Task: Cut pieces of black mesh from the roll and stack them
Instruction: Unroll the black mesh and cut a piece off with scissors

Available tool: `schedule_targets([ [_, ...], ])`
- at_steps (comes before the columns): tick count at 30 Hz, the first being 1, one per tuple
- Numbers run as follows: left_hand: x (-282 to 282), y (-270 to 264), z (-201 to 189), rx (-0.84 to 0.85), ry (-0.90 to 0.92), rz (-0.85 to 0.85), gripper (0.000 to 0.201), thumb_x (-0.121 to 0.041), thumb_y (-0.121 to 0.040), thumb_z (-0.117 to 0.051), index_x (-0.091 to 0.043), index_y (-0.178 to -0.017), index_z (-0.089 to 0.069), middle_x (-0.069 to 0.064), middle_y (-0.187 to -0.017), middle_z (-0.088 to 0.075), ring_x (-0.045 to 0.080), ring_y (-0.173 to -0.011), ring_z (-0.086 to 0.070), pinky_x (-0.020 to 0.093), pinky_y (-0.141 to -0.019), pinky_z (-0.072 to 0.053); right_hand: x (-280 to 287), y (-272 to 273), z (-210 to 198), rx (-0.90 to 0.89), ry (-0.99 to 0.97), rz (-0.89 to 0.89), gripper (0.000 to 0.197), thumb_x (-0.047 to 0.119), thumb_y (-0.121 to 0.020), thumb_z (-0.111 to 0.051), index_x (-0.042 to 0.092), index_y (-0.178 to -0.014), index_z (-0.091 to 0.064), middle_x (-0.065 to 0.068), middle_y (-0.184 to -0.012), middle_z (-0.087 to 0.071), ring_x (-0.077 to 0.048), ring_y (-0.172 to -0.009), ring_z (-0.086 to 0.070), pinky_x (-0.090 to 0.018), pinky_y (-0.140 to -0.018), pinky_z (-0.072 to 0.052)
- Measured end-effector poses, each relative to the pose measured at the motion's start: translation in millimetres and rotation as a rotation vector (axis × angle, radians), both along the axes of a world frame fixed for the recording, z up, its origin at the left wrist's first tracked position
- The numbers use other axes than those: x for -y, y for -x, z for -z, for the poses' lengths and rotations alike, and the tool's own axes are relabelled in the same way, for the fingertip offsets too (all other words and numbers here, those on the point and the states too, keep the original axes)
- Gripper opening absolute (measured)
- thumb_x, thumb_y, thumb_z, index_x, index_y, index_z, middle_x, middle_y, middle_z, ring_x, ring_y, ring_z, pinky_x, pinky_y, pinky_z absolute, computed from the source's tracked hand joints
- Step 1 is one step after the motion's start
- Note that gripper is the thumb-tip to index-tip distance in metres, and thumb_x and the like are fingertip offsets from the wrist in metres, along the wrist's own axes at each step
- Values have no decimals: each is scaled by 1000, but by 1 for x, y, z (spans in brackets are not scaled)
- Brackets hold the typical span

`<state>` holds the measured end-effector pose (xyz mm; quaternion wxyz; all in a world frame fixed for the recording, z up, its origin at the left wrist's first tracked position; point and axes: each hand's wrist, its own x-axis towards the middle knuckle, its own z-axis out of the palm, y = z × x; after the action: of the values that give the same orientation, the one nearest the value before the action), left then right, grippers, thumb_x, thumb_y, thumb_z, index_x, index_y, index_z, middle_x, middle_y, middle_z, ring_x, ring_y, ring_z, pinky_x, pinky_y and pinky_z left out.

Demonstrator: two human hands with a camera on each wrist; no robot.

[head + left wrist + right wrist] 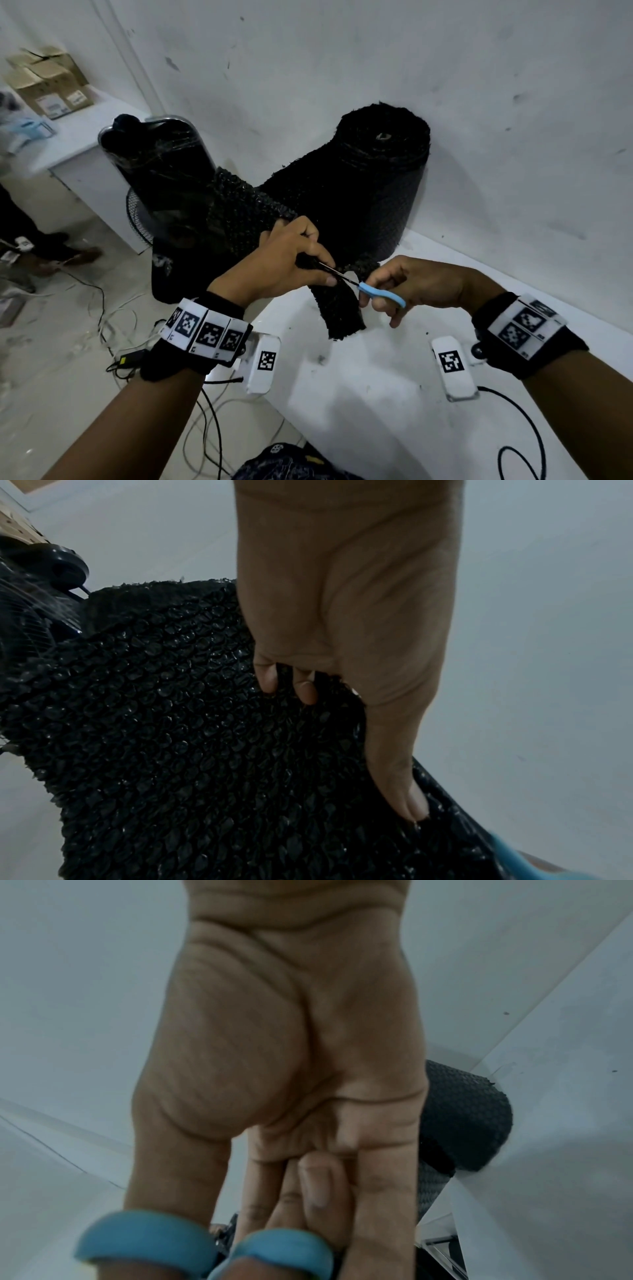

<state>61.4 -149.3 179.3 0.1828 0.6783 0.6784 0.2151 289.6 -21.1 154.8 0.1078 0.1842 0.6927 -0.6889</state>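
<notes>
A big roll of black mesh (373, 171) stands on the white table (394, 394) against the wall, its side also showing in the right wrist view as the roll (466, 1118). A loose band of mesh (246, 209) runs from it toward me. My left hand (287, 260) grips this mesh (192, 737), thumb on top and fingers (304, 688) curled under. My right hand (411, 287) holds blue-handled scissors (380, 294), thumb and finger through the blue loops (143, 1242). The blades meet the mesh just below my left thumb. A narrow strip (342, 311) hangs down under the cut.
A second dark roll wrapped in clear plastic (154, 161) leans at the left by a fan grille (137, 216). Cardboard boxes (48, 82) sit on a side table. Cables (113, 315) trail on the floor, and another person's legs (20, 233) stand at far left.
</notes>
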Motion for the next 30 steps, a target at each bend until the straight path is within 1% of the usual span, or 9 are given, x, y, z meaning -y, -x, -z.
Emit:
schedule_targets([
  [2, 0, -1, 1, 6, 5, 1, 21, -50, -71, -81, -52, -88, -69, -11, -100, -44, 14, -102, -37, 31, -91, -22, 0, 1, -1, 8, 9, 0, 15, 15, -88, -71, 12, -103, -73, 6, -72, -59, -9, -67, -56, -37, -74, -60],
  [5, -1, -4, 2, -6, 17, 16, 22, -49, -72, -81, -52, -89, -68, -11, -100, -43, 13, -101, -36, 32, -91, -23, 0, 3, -2, 17, 26, 13, 31, 33, -78, -74, 13, -101, -74, 3, -71, -54, -10, -68, -56, -37, -75, -58],
  [9, -3, -2, 3, 5, 7, 3, 23, -50, -72, -81, -49, -92, -70, -12, -99, -43, 11, -100, -34, 32, -91, -22, 0, 2, 1, -14, 11, 17, 12, 12, -91, -70, 12, -103, -73, 5, -73, -60, -9, -67, -57, -36, -75, -60],
  [11, -3, -1, 4, 10, 9, -1, 24, -50, -72, -81, -47, -93, -72, -13, -99, -42, 10, -99, -33, 32, -91, -23, 0, 1, 2, -3, 17, 12, 14, 7, -92, -66, 10, -105, -71, 6, -74, -59, -9, -67, -56, -36, -75, -60],
  [15, -4, -5, 8, -10, 5, 1, 25, -48, -73, -81, -40, -96, -75, -15, -96, -40, 9, -97, -31, 32, -90, -21, 4, 5, 3, 3, 26, 9, 19, 19, -86, -68, 13, -103, -72, 7, -75, -59, -9, -71, -58, -35, -74, -59],
  [22, -4, -7, 9, -19, -6, -21, 24, -48, -72, -82, -42, -94, -75, -16, -95, -41, 10, -100, -33, 31, -89, -19, 4, 10, 2, -4, 21, 31, 19, 21, -84, -69, 14, -101, -73, 6, -75, -59, -10, -72, -59, -34, -71, -59],
  [26, -5, -12, 8, -33, -36, -52, 25, -51, -70, -82, -47, -93, -72, -17, -94, -46, 9, -99, -36, 33, -86, -19, 4, 11, 1, -29, 6, 34, 10, 9, -90, -69, 11, -100, -72, 8, -72, -61, -8, -69, -58, -34, -72, -60],
  [28, -3, -9, 6, -5, -38, -71, 33, -54, -67, -83, -50, -97, -70, -18, -97, -48, 5, -100, -40, 33, -87, -19, 3, 8, 3, -32, 8, 44, 10, 12, -88, -70, 15, -97, -73, 6, -73, -61, -9, -68, -58, -34, -72, -60],
  [30, -1, -4, 4, 21, -23, -62, 44, -55, -65, -84, -49, -105, -69, -19, -104, -52, -7, -96, -44, 34, -89, -23, 2, 4, 5, -26, 17, 59, 14, 17, -84, -70, 17, -98, -73, 7, -73, -60, -8, -68, -58, -34, -72, -60],
])
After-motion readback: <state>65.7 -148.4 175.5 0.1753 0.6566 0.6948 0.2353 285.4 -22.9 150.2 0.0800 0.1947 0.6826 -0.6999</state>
